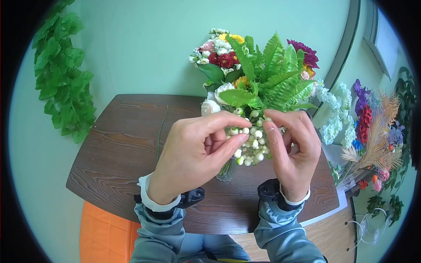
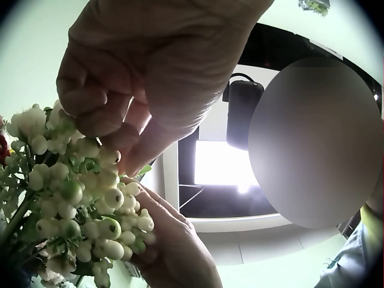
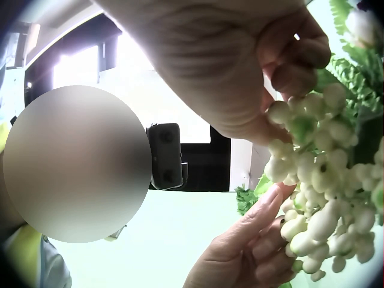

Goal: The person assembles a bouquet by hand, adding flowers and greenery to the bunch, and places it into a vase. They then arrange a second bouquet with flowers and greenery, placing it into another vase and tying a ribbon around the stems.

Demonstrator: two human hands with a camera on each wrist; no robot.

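Observation:
A cluster of small white-green berries [image 1: 255, 144] [image 2: 90, 204] [image 3: 324, 198] hangs at the front of a bouquet, in front of a green fern [image 1: 280, 81]. The left hand [image 1: 188, 147] [image 2: 156, 66] [image 3: 240, 252] comes in from the left, thumb and forefinger pinching berries at the cluster's upper left. On the other side, the right hand [image 1: 298, 151] [image 2: 174, 246] [image 3: 240, 60] has its thumb and forefinger pinched on berries at the upper right. Its other fingers are bent. The fingertips are partly hidden among the berries in both wrist views.
The bouquet's red flowers [image 1: 226, 60], white roses [image 1: 210, 107] and purple flower [image 1: 303, 52] stand behind on the dark wooden table [image 1: 118, 153]. A thin green stem [image 1: 162, 131] lies at left. Beyond the right edge are more artificial flowers [image 1: 364, 122]; an orange seat [image 1: 107, 232] is below left.

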